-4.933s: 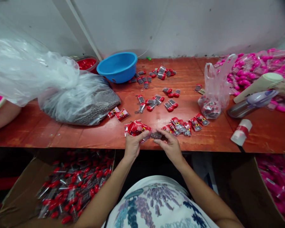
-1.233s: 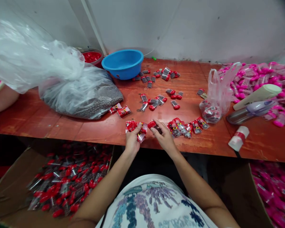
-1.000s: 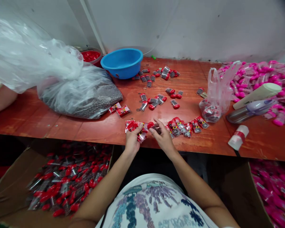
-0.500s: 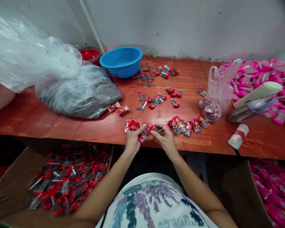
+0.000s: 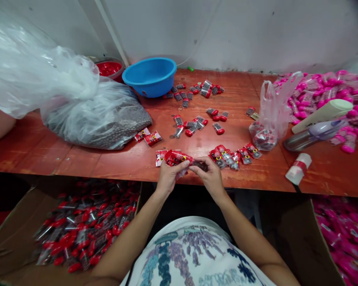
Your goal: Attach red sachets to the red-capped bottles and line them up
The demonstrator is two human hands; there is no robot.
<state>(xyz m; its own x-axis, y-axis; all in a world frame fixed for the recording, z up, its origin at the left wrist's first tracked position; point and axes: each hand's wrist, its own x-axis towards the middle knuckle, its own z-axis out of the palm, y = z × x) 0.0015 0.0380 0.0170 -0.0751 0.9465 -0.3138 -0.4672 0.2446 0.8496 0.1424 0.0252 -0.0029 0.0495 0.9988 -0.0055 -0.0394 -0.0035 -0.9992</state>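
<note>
Room: workshop for small goods in bulk;
Worktable (image 5: 62, 161): long, red-brown, against a plain wall (image 5: 232, 35);
Plastic sack (image 5: 98, 113): dark pellets, loose;
Left carton (image 5: 10, 234): heaped red-and-clear pieces (image 5: 83, 234);
Right carton (image 5: 312, 234): massed pink pieces (image 5: 346, 238);
Red packets (image 5: 220, 156): many alike, in a row.

A glossy red printed plastic-film packet (image 5: 176, 155), crumpled along its upper side, is gripped by the left hand's fingers (image 5: 183, 163) just over the worktop's (image 5: 137, 169) front edge. Its paler lower part shows beneath the thumb. A small, dark-filled plastic container (image 5: 201, 165) lies sideways in the right hand's fingers (image 5: 198, 171), one end meeting the packet's right side; whether that end sits inside the film or against it cannot be told.
</note>
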